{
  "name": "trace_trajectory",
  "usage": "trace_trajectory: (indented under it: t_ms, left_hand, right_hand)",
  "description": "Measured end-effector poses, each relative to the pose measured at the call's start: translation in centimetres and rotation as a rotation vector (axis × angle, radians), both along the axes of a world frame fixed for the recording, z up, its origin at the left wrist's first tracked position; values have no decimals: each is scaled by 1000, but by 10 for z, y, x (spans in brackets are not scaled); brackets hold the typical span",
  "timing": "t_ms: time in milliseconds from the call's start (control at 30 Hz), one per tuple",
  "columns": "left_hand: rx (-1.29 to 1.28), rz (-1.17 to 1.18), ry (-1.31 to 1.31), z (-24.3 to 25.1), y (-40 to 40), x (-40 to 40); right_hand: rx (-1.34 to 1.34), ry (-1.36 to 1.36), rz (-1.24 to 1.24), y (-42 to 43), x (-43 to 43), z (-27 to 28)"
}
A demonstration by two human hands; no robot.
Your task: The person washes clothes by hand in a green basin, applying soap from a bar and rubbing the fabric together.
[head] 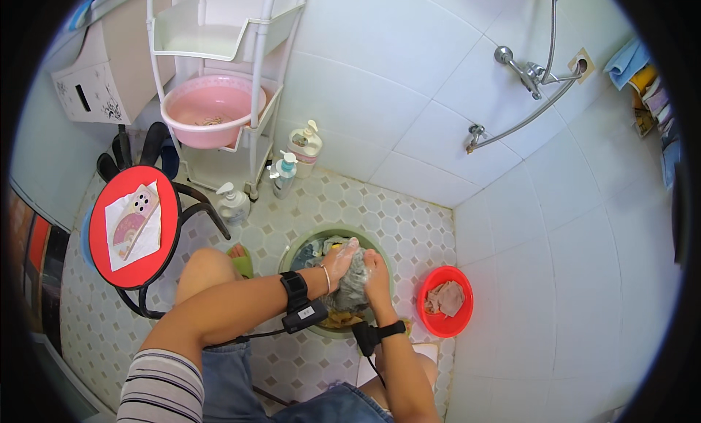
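A green basin (pixel 388 242) stands on the tiled floor between my legs, filled with wet clothes. My left hand (pixel 340 259), dotted with suds, grips one side of a soapy grey garment (pixel 353 285). On the other side of that garment my right hand (pixel 378 278) has its fingers curled around the cloth. Both hands are close together over the basin. Under the grey cloth lie blue-grey clothing (pixel 308 254) at the left and a yellow-brown cloth (pixel 340 319) near the front rim.
A small red basin (pixel 469 308) with a beige cloth (pixel 448 298) sits at right by the wall. At left, a red stool (pixel 131 174) bears a phone (pixel 134 220). Pump bottles (pixel 234 205) stand near a white rack (pixel 257 89) holding a pink basin (pixel 200 133).
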State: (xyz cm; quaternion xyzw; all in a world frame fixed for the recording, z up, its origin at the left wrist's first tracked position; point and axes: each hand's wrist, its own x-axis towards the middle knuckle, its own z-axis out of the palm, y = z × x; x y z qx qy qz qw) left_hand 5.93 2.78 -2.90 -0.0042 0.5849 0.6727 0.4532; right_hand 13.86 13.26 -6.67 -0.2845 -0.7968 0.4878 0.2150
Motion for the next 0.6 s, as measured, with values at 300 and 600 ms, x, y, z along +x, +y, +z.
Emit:
trace_trajectory:
  t_ms: [300,600]
  left_hand:
    - [68,130,-129,-54,4,-39]
    - [-187,30,-252,-44,-2,-39]
  right_hand:
    - [-242,-194,300,-1,15,14]
    - [33,230,103,-63,1,65]
